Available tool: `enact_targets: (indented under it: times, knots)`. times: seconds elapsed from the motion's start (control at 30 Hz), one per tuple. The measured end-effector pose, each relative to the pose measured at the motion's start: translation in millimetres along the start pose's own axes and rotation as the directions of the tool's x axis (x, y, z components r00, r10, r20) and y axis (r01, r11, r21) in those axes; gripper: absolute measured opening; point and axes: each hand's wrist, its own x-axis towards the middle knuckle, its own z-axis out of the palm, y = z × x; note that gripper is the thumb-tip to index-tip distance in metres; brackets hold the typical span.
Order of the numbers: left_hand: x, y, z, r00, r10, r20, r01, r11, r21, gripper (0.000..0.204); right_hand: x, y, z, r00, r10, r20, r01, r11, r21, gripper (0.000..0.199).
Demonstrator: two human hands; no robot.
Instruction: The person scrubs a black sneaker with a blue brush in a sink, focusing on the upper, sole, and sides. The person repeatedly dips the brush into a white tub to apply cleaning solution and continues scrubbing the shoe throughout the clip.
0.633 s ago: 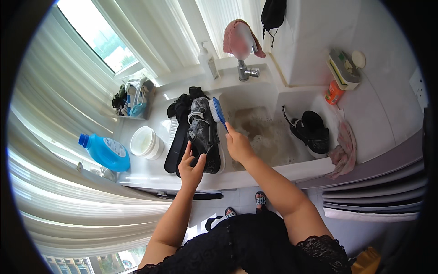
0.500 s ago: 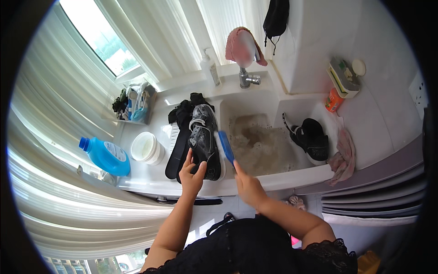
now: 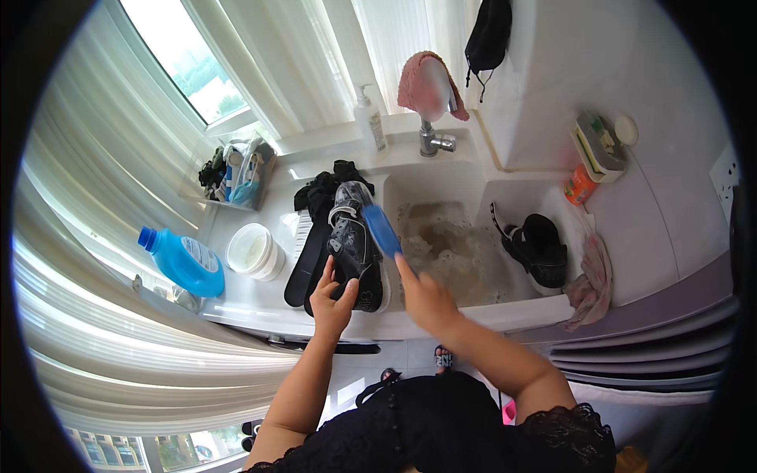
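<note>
A black sneaker [image 3: 355,251] with grey, foamy-looking patches lies sole down on the counter left of the sink, toe pointing away from me. My left hand [image 3: 331,303] grips it at the heel end, index finger and thumb spread across the opening. In my right hand [image 3: 428,298] is the handle of a blue scrub brush [image 3: 383,232]. The brush head lies against the sneaker's right side near the laces, its bristles mostly hidden. Beside the sneaker on the left is a black insole [image 3: 301,276], partly over a white ribbed washboard [image 3: 303,229]. Black cloth [image 3: 319,191] lies behind.
Cloudy water fills the sink [image 3: 402,177]. Another black shoe [image 3: 540,252] rests at its right side, near a pink rag [image 3: 590,284]. Leftward stand a white tub [image 3: 254,251], a blue detergent bottle [image 3: 183,262] and a clear bin [image 3: 236,173]. A pink cloth covers the faucet [image 3: 430,143].
My right hand has brought the brush leftward and up, from beside the sneaker onto its upper side. The left hand keeps its place on the sneaker. The view has shifted slightly.
</note>
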Motion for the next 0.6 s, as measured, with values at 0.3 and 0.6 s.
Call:
enact_targets:
  times: [0.3,0.6]
  knots:
    - [8,35,21,0.998,0.050,0.046,-0.061,0.958,0.279,0.028,78,23,-1,0.984,-0.045,-0.170,0.074,0.983,0.167,0.045]
    - [4,34,31,0.995,0.098,-0.026,-0.084,0.944,0.318,0.029,-25,34,-11,0.999,-0.043,0.003,0.039,0.921,0.387,0.049]
